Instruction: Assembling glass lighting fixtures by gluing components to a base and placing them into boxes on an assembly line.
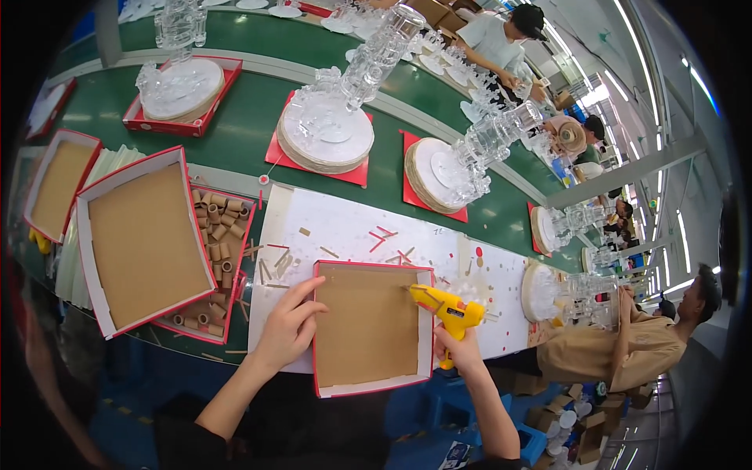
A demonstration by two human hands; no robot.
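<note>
An open red-edged cardboard box lid (370, 329) with a brown inside lies on the white work board (345, 223) in front of me. My left hand (288, 325) rests with fingers spread on the lid's left rim. In my right hand (458, 348) is a yellow glue gun (448, 309), gripped by its handle. Its nozzle points left over the lid's upper right corner.
A larger box lid (145, 239) sits at left over a tray of short cardboard tubes (223, 235). Behind runs a green conveyor (251, 117) carrying clear glass stands on round bases (329, 133). A person in a tan shirt (619, 352) works at right; others stand farther back.
</note>
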